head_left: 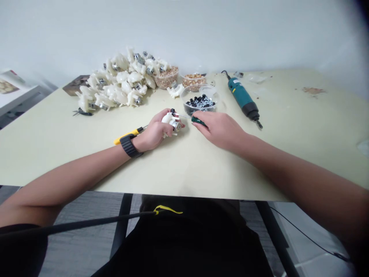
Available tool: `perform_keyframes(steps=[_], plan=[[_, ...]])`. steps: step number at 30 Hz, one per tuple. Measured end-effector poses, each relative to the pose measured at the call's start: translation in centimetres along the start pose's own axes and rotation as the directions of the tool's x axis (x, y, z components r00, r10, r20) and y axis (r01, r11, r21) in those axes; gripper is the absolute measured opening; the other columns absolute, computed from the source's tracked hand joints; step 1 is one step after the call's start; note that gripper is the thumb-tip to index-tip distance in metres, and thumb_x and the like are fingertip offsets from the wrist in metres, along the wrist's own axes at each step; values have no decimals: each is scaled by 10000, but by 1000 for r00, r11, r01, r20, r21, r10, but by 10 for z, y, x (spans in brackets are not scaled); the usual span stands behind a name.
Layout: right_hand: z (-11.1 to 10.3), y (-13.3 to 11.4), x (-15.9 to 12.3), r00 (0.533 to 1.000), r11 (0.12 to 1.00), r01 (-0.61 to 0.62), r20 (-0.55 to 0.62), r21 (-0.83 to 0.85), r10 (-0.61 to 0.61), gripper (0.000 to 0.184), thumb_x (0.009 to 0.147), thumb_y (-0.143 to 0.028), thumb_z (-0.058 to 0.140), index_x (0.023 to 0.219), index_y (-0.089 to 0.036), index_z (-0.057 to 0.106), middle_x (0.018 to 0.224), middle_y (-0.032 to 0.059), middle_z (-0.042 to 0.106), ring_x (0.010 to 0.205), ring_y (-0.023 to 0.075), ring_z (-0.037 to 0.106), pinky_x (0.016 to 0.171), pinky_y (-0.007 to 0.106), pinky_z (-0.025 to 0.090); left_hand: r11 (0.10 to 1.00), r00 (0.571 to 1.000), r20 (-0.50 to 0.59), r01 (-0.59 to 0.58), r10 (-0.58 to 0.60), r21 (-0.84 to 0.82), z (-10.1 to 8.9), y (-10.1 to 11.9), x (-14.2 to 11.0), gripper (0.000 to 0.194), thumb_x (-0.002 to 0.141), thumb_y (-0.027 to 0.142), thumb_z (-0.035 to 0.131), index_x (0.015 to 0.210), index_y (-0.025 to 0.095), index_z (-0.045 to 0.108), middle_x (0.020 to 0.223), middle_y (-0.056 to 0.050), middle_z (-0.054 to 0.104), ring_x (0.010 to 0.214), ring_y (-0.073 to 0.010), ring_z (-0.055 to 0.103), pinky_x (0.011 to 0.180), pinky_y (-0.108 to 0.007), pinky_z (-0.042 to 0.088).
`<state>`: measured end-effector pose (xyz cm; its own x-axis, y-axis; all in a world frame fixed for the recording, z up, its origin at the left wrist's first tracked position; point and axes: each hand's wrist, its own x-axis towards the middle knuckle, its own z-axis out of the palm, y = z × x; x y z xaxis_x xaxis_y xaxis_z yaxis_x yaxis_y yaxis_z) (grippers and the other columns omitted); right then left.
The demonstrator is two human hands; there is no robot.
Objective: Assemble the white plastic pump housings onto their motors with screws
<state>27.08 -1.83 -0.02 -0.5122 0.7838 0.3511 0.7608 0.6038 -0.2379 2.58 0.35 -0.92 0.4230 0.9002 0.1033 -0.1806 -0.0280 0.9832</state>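
My left hand (154, 132) is closed round a white plastic motor assembly (170, 120), which has a small black part at its top and a silver motor at its side. In my right hand (220, 129) is a screwdriver with a dark green handle (198, 122). Its thin metal shaft points left, and its tip meets or nearly meets the black part; I cannot tell which. Just behind the hands stands a clear round tub (198, 107) of black parts and silver screws. A yellow-handled screwdriver (127, 136) lies by my left wrist, partly hidden behind it.
A heap of similar white assemblies (121, 82) covers the back left, with small black cutters (83, 112) before it. Two tubs of small brownish parts, one nearer the heap (166, 80), stand behind. A green corded power screwdriver (243, 98) lies to the right.
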Motion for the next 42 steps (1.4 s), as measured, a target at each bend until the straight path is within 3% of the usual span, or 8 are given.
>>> perform_keyframes(steps=[10, 21, 25, 29, 32, 36, 39, 42], plan=[[-2, -3, 0, 1000, 1000, 3, 8, 4, -3, 299, 1126, -335, 476, 1279, -179, 681, 1228, 139, 771, 1047, 292, 701, 814, 361, 428, 998, 1000, 0, 3, -3, -62, 0, -1, -1, 464, 458, 40, 611, 901, 176, 583, 893, -20, 664, 900, -202, 661, 826, -353, 478], [-1, -1, -1, 1000, 1000, 27, 4, 3, -27, 265, 1127, -318, 491, 1246, -175, 680, 1137, 112, 774, 973, 263, 696, 728, 329, 360, 997, 1000, 26, -12, 13, -72, -2, -2, 0, 476, 461, 52, 587, 922, 169, 603, 879, -29, 707, 907, -219, 684, 873, -378, 524], [-6, -7, -1, 1000, 991, 11, 29, -135, -7, 282, 1132, -325, 490, 1268, -169, 681, 1111, 107, 782, 909, 249, 697, 654, 327, 294, 996, 1000, 30, -1, 3, -92, -2, -2, -1, 467, 462, 43, 596, 913, 163, 601, 878, -30, 712, 901, -222, 698, 863, -368, 515], [-14, -16, -1, 998, 918, 67, 28, -392, -61, 356, 1153, -396, 444, 1162, -160, 711, 895, 100, 745, 764, 230, 639, 610, 339, 190, 996, 999, 47, 26, -22, -85, -3, -2, -1, 454, 464, 27, 613, 896, 166, 597, 859, -20, 709, 892, -213, 691, 820, -341, 485], [-16, -21, 2, 994, 891, 104, 23, -442, -105, 399, 1156, -426, 429, 1103, -152, 716, 794, 95, 690, 711, 218, 584, 612, 339, 175, 997, 996, 80, 48, -43, -57, -4, -1, -1, 469, 470, 25, 632, 914, 173, 602, 889, -25, 729, 899, -207, 678, 800, -327, 468], [-12, -22, 7, 999, 941, 48, 19, -335, -44, 368, 1131, -419, 476, 1059, -145, 711, 720, 70, 622, 631, 189, 476, 615, 336, 184, 998, 995, 79, 62, -63, 25, -6, 1, -4, 478, 500, 35, 661, 951, 183, 608, 920, -13, 711, 876, -183, 645, 728, -299, 429], [-11, -23, 9, 999, 996, -40, 0, -77, 40, 311, 1092, -402, 557, 930, -167, 679, 660, 23, 551, 608, 161, 431, 630, 330, 235, 994, 995, 75, 64, -70, 85, -4, 3, -7, 467, 525, 57, 665, 967, 189, 593, 915, -7, 702, 837, -165, 613, 676, -292, 403], [-17, -26, 11, 988, 964, -154, 45, 219, 147, 372, 1071, -394, 609, 761, -189, 600, 644, -7, 509, 622, 140, 431, 650, 329, 280, 986, 996, 57, 61, -71, 156, -1, 6, -11, 467, 545, 79, 677, 985, 195, 570, 900, 0, 699, 794, -154, 591, 653, -290, 394]])
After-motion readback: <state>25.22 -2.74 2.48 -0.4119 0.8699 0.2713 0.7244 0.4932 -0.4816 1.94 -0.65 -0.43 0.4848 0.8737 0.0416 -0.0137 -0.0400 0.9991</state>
